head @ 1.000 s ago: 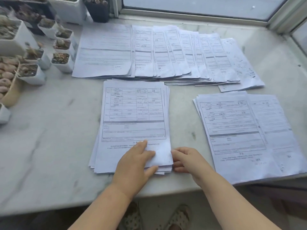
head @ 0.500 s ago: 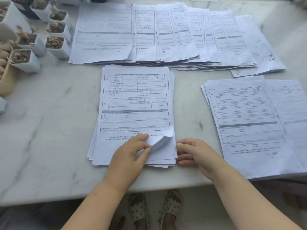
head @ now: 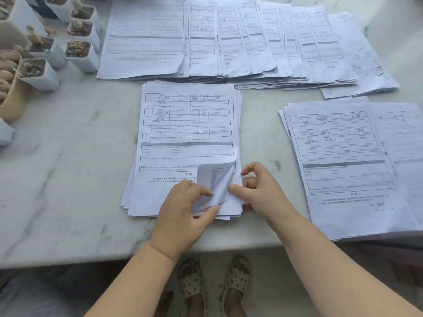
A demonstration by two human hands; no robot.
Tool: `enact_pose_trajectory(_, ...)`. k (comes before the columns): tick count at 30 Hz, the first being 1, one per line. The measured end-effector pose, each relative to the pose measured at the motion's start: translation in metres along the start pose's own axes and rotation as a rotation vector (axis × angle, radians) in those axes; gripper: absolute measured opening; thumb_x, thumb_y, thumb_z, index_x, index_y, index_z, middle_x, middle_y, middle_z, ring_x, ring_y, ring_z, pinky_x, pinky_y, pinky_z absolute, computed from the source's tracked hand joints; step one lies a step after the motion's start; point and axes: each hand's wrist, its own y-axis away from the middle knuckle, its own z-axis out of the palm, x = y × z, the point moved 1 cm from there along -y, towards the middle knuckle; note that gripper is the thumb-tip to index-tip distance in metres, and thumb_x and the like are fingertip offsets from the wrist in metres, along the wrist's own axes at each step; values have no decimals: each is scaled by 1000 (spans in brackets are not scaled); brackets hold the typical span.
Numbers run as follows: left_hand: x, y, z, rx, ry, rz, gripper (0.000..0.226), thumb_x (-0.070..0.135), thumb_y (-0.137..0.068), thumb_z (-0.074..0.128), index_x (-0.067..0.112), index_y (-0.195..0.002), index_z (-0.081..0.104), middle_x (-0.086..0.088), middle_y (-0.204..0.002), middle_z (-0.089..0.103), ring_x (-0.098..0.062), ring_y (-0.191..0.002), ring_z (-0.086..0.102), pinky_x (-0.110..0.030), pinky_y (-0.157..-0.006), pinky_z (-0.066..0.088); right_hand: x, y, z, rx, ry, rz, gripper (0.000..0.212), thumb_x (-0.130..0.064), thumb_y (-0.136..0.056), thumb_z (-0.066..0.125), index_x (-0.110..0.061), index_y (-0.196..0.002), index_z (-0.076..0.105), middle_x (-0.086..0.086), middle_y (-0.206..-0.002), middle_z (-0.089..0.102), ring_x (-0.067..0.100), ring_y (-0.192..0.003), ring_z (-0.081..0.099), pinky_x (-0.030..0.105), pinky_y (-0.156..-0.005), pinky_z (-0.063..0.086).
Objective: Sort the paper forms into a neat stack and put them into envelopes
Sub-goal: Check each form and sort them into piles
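A stack of printed paper forms (head: 185, 133) lies in the middle of the marble table (head: 68, 170). My left hand (head: 185, 211) pinches the near right corner of the top sheets and curls it up and back. My right hand (head: 263, 191) sits just right of that corner, fingers curled, fingertips touching the edge of the lifted sheets. A fanned row of forms (head: 229, 42) lies across the back. Another pile of forms (head: 348, 165) lies at the right. No envelope is in view.
Small white square pots with succulents (head: 77, 49) stand at the back left, with a beige pot (head: 11, 99) at the left edge. The table's front edge runs below my wrists; my sandalled feet (head: 215, 282) show on the floor underneath.
My left hand has lifted the stack's near right corner higher, folding it back. My right hand has moved in from the stack's edge to the raised corner. The view has tilted downward.
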Motion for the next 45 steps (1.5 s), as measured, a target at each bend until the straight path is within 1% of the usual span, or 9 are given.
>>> enact_pose_trajectory(8,0,-5,-5,147,161,-157,14,45,-84,53,34,-78,59,5,-70,63,-13,-69,57,-21,-65,44,-1,2,-14,-183,-129,76,29,6,-89,58,-15,-110,55,9,-77,61,14,-71,64,24,-67,54)
enact_pose_trajectory(10,0,-6,-4,176,156,-189,8,38,-84,56,31,-88,56,1,-69,63,-13,-68,56,-18,-63,41,-1,2,-13,-176,-116,71,33,7,-88,57,-15,-112,54,8,-75,60,14,-71,63,25,-68,54)
enact_pose_trajectory(15,-2,-4,-5,139,233,-246,54,21,-85,63,36,-132,40,-4,-65,60,-15,-61,53,-24,-61,42,-2,-2,-8,-5,116,39,16,-9,-90,62,-19,-102,65,-1,-64,54,12,-59,52,25,-62,43)
enact_pose_trajectory(20,-4,1,-7,-10,265,-179,17,47,-77,59,33,-77,67,13,-82,65,-4,-83,61,-22,-80,46,-29,-16,-5,0,121,272,44,-50,-97,43,-15,-85,68,-1,-58,60,13,-45,47,25,-50,38)
enact_pose_trajectory(23,2,1,-9,-88,231,-160,32,51,-81,52,28,-79,73,16,-95,66,-6,-99,60,-21,-93,42,-32,-23,8,-37,257,249,22,-28,-91,59,-9,-80,64,4,-68,61,22,-60,59,33,-61,53)
enact_pose_trajectory(27,31,-14,-22,13,233,-204,31,54,-82,46,35,-87,70,25,-104,64,2,-106,57,-14,-94,41,-34,-16,10,57,484,30,19,-5,-84,49,-11,-67,45,0,-62,41,18,-58,37,26,-51,30)
enact_pose_trajectory(33,94,-59,-40,284,81,51,24,38,-93,44,32,-104,65,21,-115,62,-4,-119,53,-24,-107,36,-66,-8,-65,134,-58,39,28,-18,-77,54,4,-95,58,28,-99,64,17,-74,53,32,-66,40)
enact_pose_trajectory(38,115,-90,-24,286,92,49,24,38,-88,48,35,-105,63,24,-118,59,-1,-117,53,-12,-101,35,-100,-25,-166,312,-618,57,20,-1,-96,50,-15,-88,62,-1,-81,71,11,-67,66,21,-50,53)
enact_pose_trajectory(45,82,-150,-21,208,-32,-16,30,40,-85,47,32,-109,63,26,-116,56,8,-117,47,-3,-97,30,-132,-89,-227,453,-937,87,11,-6,-97,50,-9,-89,57,2,-61,69,9,-49,65,19,-47,53)
